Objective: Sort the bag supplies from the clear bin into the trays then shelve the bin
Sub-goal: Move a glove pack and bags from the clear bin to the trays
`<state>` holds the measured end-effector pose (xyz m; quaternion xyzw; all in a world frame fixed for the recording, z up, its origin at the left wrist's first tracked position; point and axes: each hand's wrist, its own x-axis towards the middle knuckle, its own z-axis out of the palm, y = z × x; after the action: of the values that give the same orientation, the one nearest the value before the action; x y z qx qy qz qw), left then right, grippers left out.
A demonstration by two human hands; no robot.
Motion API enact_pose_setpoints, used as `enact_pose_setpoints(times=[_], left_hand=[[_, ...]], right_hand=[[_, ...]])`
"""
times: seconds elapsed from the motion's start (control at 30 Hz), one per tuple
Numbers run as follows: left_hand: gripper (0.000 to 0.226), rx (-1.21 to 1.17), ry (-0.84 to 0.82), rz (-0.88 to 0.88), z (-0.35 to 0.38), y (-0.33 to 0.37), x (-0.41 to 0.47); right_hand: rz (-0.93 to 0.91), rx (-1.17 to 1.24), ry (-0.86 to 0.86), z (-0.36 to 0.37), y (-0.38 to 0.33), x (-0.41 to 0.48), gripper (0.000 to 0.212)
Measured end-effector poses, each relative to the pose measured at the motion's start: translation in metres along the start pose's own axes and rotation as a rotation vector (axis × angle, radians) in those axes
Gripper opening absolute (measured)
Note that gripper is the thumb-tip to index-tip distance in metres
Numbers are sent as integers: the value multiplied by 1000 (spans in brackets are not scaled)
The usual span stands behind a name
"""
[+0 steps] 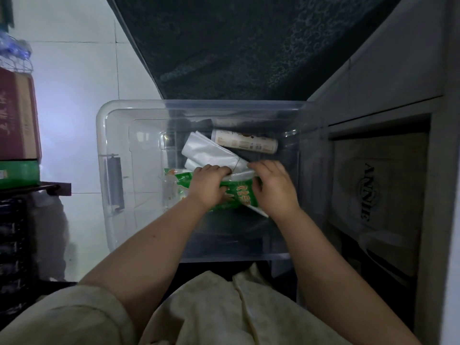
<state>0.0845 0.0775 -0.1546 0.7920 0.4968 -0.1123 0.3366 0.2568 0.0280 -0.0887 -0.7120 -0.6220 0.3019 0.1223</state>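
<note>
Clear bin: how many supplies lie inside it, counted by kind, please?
Green printed pack: 1
Folded white bag bundles: 2
Labelled roll: 1
Total: 4; the dark shapes at the back are too dim to count.

Clear bin [114, 135] on tiled floor [74, 95]

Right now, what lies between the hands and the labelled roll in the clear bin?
Head view: folded whitish plastic bags lie there. The left hand and right hand grip a green package; the labelled roll sits beyond the bags.
</note>
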Motion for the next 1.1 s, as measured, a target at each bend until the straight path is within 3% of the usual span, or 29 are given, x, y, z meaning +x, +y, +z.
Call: enact_pose_setpoints(times=[0.27, 0.43, 0.77, 1.1], left_hand=[[45, 58, 317, -59, -106, 36, -45], [42, 65, 417, 53, -161, 58, -81], [43, 131, 456, 577, -212, 107, -168], [40, 232, 375, 1232, -175, 225, -322]], right_hand=[[-88, -60, 156, -75, -52, -36, 41], [-85, -164, 270, -115, -92, -70, 30], [227, -317, 561, -99, -179, -202, 35], [643, -359, 861, -91, -213, -415, 38]])
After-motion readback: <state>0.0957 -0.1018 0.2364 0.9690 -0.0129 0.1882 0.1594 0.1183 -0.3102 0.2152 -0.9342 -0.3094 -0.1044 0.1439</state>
